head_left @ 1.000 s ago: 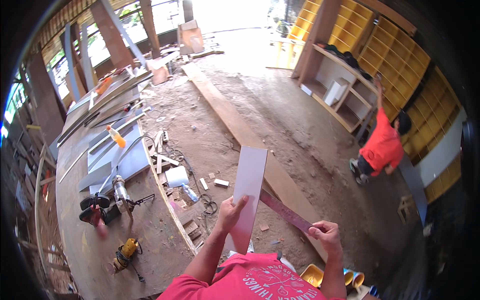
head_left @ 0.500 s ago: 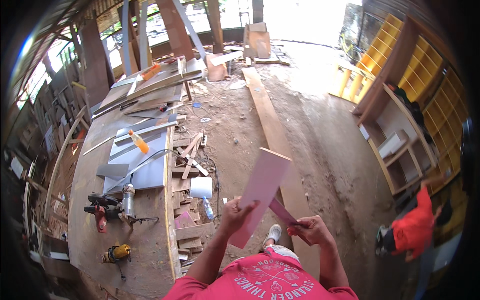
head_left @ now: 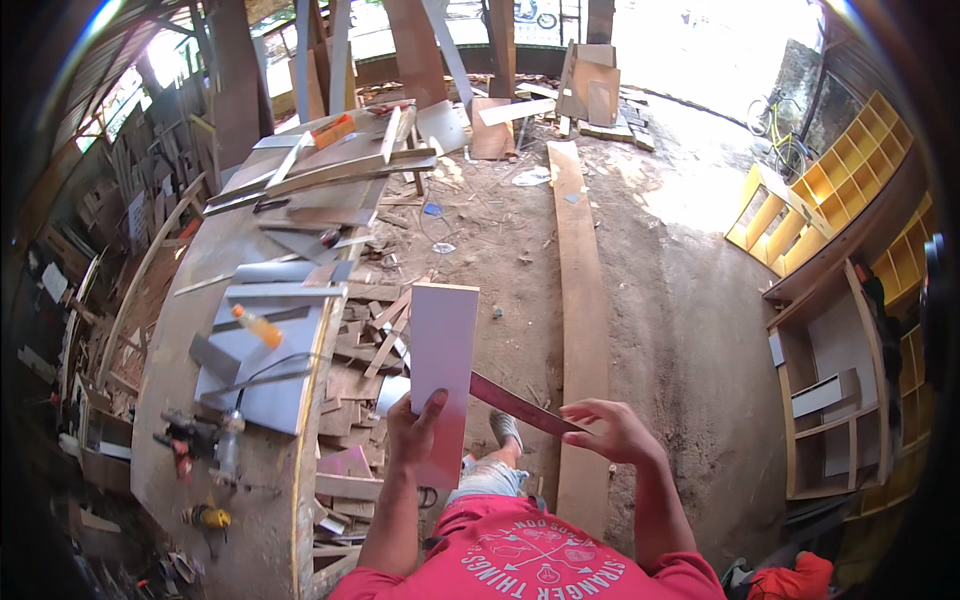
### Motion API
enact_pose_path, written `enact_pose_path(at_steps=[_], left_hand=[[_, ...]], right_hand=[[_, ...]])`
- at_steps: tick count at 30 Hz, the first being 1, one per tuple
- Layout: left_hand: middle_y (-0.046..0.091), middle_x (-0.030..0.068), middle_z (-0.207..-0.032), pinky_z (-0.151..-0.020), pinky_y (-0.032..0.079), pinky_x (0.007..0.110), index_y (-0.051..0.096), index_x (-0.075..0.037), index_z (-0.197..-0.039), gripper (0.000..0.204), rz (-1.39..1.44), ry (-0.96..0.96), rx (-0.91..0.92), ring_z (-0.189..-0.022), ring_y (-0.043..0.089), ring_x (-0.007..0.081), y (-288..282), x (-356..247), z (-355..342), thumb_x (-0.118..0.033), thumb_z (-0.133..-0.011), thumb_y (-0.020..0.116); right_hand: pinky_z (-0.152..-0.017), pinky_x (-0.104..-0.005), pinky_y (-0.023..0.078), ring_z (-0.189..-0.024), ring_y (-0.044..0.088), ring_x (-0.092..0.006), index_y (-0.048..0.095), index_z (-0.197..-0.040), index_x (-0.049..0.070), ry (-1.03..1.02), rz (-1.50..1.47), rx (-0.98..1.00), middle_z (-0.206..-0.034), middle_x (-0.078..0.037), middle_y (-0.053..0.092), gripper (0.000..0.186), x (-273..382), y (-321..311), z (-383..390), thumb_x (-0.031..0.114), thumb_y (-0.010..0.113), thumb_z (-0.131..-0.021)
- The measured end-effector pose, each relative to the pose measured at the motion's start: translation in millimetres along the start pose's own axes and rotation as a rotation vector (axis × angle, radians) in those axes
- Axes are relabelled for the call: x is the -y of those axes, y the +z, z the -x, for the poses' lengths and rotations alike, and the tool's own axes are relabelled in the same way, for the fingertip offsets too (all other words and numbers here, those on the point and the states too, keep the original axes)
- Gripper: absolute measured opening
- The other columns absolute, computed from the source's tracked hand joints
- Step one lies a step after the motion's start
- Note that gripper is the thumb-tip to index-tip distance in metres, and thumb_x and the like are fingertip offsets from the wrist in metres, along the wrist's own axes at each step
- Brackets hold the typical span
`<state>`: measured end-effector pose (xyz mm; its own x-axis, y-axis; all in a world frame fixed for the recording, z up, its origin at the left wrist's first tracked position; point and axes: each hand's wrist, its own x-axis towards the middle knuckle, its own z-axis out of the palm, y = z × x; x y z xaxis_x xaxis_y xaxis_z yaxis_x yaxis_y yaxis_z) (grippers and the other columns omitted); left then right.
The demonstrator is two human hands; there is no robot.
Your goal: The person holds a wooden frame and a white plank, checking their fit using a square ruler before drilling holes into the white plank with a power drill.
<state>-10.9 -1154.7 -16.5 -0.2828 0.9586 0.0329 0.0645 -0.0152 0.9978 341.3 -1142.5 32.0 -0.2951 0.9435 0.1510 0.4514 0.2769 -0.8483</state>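
My left hand [head_left: 410,432] grips a pale, flat rectangular board [head_left: 443,335] by its lower left edge, thumb lying across its face. The board stands nearly upright in front of me. From behind its right edge a narrow dark red strip [head_left: 520,405] slants down to the right. My right hand [head_left: 615,432] has the strip's far end between thumb and fingers, with the fingers fairly straight. Where the strip's other end lies is hidden by the board.
At left, a long workbench [head_left: 262,480] carries an orange bottle [head_left: 258,327], a power tool [head_left: 228,445], a yellow tool [head_left: 207,517] and boards. Wood offcuts [head_left: 345,465] lie beside it. A long plank [head_left: 585,330] stretches along the floor. Shelving [head_left: 835,400] stands right, near a red-clothed person [head_left: 795,578].
The board has swung from a rightward tilt to nearly upright and shifted left. My right hand's fingers have straightened on the strip. The view has turned; the red-clothed person is lower in it.
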Motion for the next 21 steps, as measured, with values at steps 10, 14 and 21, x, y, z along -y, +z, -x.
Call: enact_pose_path(at_steps=[10, 14, 21], left_hand=[[0.072, 0.0002, -0.098, -0.077, 0.050, 0.029, 0.074, 0.002, -0.109, 0.065, 0.028, 0.097, -0.276, -0.091, 0.062, 0.0098, 75, -5, -287, -0.061, -0.098, 0.074], [0.070, 0.0037, -0.099, -0.076, 0.051, 0.030, 0.072, 0.005, -0.112, 0.072, 0.158, -0.023, -0.315, -0.088, 0.063, 0.0130, 105, -3, -384, -0.066, -0.100, 0.067], [0.069, 0.0017, -0.099, -0.069, 0.056, 0.028, 0.064, -0.004, -0.119, 0.059, 0.498, -0.106, -0.041, -0.086, 0.068, 0.0099, 222, 30, -512, -0.062, -0.105, 0.062]], right_hand=[[-0.066, -0.0292, 0.057, -0.070, 0.070, -0.0077, 0.084, -0.096, 0.006, 0.546, 0.272, 0.321, -0.072, -0.003, 0.076, 0.022, -130, -136, -217, 0.028, 0.084, -0.094], [-0.069, -0.0283, 0.056, -0.073, 0.068, -0.0083, 0.081, -0.092, 0.002, 0.526, 0.073, 0.160, -0.075, -0.001, 0.074, 0.030, -144, -125, -323, 0.031, 0.083, -0.096], [-0.100, -0.0307, 0.051, -0.122, 0.063, -0.0120, 0.052, -0.151, 0.003, 0.145, -0.805, 0.371, -0.133, -0.006, 0.068, 0.051, -178, -8, -545, 0.035, 0.061, -0.112]])
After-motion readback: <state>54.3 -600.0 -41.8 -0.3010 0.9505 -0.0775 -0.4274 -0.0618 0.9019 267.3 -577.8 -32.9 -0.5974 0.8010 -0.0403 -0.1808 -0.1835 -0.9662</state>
